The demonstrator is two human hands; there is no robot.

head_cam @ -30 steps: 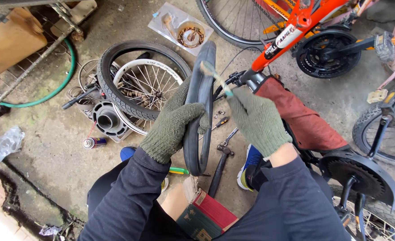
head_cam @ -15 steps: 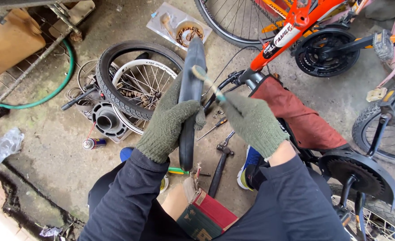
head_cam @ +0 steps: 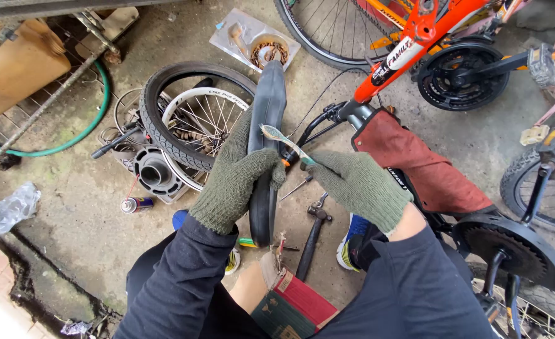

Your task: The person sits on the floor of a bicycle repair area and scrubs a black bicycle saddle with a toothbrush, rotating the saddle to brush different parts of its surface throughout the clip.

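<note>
Holding a black inner tube [head_cam: 266, 144] upright over the concrete floor [head_cam: 70, 226], the left hand [head_cam: 237, 182], in a knitted olive glove, has its grip closed round the tube's middle. The right hand [head_cam: 359, 188], gloved alike, pinches a thin worn strip [head_cam: 284, 143], probably abrasive paper, whose far end lies against the tube near its upper part. The step in hand appears to be working on the rubber surface; the next move likely calls for a steady hold and short strokes on one spot. Limp, flattened and matt, the tube hangs in a long narrow loop. Behind it lie a tyred wheel [head_cam: 189, 122], a spray can [head_cam: 136, 204] and a hammer [head_cam: 312, 235]; an orange bicycle [head_cam: 415, 37] stands to the right.
</note>
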